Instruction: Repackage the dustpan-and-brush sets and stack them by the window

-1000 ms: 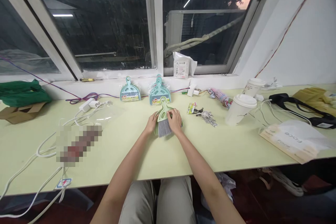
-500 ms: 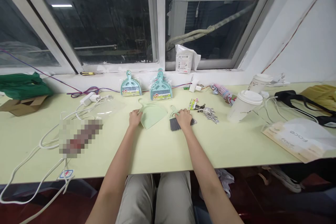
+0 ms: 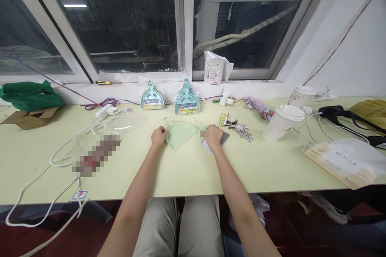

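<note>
A pale green dustpan [image 3: 180, 135] lies on the table in front of me. My left hand [image 3: 159, 136] is closed at its left edge, thumb and fingertips pinched on the rim. To the right is a small matching hand brush [image 3: 207, 146], tilted, with greyish bristles partly showing. My right hand [image 3: 212, 135] is closed over the brush from above and hides much of it. Just beyond that hand lies a bunch of metal keyring-like pieces [image 3: 243, 131] with a yellow-green tag [image 3: 223, 119].
Packaged dustpan sets [image 3: 186, 100] lean at the windowsill. White cables [image 3: 57, 152] and a blurred-out item [image 3: 98, 156] are on the left, near a cardboard box [image 3: 33, 117]. Paper cups [image 3: 282, 122], a tissue pack [image 3: 340, 160] and a black strap [image 3: 346, 122] stand or lie on the right.
The brush has been tilted under my right hand, so its bristles point differently. The dustpan has shifted slightly right with my left hand. The whole view has moved a little.
</note>
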`<state>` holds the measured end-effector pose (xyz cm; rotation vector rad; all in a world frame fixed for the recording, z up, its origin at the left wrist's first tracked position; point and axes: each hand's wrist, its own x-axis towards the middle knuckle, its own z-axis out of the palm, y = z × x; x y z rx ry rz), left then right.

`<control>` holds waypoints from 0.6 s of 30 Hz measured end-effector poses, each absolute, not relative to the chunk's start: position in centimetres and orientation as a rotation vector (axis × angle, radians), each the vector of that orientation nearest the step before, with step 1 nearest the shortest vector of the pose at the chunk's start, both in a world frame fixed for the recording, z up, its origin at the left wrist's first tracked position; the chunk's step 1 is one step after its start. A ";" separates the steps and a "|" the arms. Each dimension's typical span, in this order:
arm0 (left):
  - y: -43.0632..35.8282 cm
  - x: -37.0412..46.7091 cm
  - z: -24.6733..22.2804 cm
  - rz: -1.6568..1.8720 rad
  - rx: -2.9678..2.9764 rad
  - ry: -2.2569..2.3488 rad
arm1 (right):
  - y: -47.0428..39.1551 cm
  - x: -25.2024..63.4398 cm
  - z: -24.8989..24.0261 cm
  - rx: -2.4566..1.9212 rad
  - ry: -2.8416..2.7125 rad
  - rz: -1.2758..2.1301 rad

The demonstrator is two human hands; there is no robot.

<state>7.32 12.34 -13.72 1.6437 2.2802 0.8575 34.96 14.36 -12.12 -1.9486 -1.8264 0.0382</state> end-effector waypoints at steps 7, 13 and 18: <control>10.9 12.2 -13.7 0.793 2.087 1.886 | 13.3 31.6 -12.3 -1.619 -1.924 0.181; 10.3 13.9 -13.1 0.769 2.520 1.639 | 13.9 31.2 -13.6 -1.591 -1.940 0.282; 12.4 13.4 -13.4 0.754 2.673 1.910 | 14.8 31.9 -14.1 -1.575 -1.868 0.317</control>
